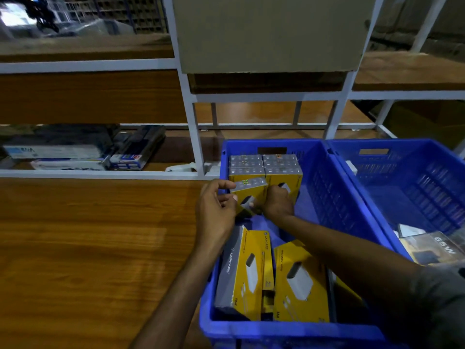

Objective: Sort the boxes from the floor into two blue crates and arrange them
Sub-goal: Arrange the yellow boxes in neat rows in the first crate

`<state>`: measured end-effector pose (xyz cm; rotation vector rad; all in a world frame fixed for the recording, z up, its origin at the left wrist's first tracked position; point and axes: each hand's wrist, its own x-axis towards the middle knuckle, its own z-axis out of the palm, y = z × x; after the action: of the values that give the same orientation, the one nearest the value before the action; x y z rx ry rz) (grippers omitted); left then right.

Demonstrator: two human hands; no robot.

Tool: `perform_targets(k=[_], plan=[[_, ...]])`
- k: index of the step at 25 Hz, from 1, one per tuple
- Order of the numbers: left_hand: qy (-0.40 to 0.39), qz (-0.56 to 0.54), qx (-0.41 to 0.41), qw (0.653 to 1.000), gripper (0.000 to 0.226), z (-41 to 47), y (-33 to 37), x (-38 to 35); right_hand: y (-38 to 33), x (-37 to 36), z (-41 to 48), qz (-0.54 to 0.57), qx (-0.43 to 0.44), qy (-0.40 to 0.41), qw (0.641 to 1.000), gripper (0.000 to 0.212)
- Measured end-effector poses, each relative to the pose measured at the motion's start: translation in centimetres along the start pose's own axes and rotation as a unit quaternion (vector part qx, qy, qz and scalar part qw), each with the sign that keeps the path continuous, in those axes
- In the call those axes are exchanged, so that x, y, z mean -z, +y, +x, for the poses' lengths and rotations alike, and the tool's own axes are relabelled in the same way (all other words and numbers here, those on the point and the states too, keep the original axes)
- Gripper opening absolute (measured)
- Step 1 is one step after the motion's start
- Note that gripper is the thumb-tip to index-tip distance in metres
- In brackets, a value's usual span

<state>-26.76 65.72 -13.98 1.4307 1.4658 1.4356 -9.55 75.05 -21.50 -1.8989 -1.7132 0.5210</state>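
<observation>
A blue crate [347,195] stands in front of me with yellow and grey boxes in it. Several boxes [264,167] are packed upright in rows at its far end. Both hands hold one small yellow box [250,191], tilted, just in front of those rows. My left hand [217,210] pinches its left side with thumb and fingers. My right hand [276,202] grips its right side. Two larger yellow boxes [254,268] lie loose at the crate's near end. A second blue crate [407,172] stands to the right, holding a clear-wrapped pack [437,246] in its near corner.
Wooden floor [88,248] stretches to the left of the crates. A white metal rack [193,127] rises behind them, with a large cardboard box [269,34] on a shelf and flat packs [75,152] on the low left shelf.
</observation>
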Motion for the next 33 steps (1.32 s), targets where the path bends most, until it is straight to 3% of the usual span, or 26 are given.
perform_targets(k=[4,10,15,18,20,21,23,24,25,29,33], plan=[[-0.009,-0.007,-0.001,1.0,0.022,0.0,-0.1,0.0,0.1,-0.8,0.2,-0.057,-0.009,0.03,0.998,0.043],[-0.009,-0.002,-0.005,1.0,0.019,0.0,0.2,0.0,0.8,-1.0,1.1,-0.016,-0.033,0.018,0.999,0.051],[-0.015,0.014,-0.018,1.0,0.016,0.0,0.4,0.1,-0.4,1.2,0.7,-0.052,-0.057,-0.062,0.995,0.029],[-0.012,-0.007,-0.016,1.0,0.016,0.0,0.6,0.1,-3.3,4.0,-1.9,0.075,0.016,-0.182,0.98,0.023],[-0.008,-0.025,-0.011,1.0,0.018,-0.3,0.6,0.3,-4.8,6.5,-4.6,0.157,0.073,-0.335,0.926,0.034],[-0.01,-0.028,-0.015,0.999,0.018,-0.5,0.6,0.5,-5.1,7.5,-5.8,0.166,0.087,-0.409,0.893,0.035],[-0.026,-0.009,-0.037,0.999,0.02,-1.4,0.3,0.8,-4.9,8.4,-7.4,0.146,0.11,-0.512,0.839,0.014],[-0.036,0.009,-0.048,0.998,0.021,-1.9,0.1,1.0,-4.6,8.5,-7.8,0.129,0.121,-0.536,0.826,0.005],[-0.044,0.025,-0.056,0.997,0.022,-2.3,0.1,1.0,-4.4,8.6,-8.1,0.113,0.126,-0.547,0.82,0.011],[-0.045,0.033,-0.055,0.997,0.016,-3.0,0.3,1.2,-3.6,10.4,-7.3,0.13,0.158,-0.501,0.841,0.013],[-0.105,0.08,-0.046,0.99,0.039,-3.3,0.9,1.2,-2.9,13.5,-5.3,0.27,0.066,-0.365,0.889,0.043]])
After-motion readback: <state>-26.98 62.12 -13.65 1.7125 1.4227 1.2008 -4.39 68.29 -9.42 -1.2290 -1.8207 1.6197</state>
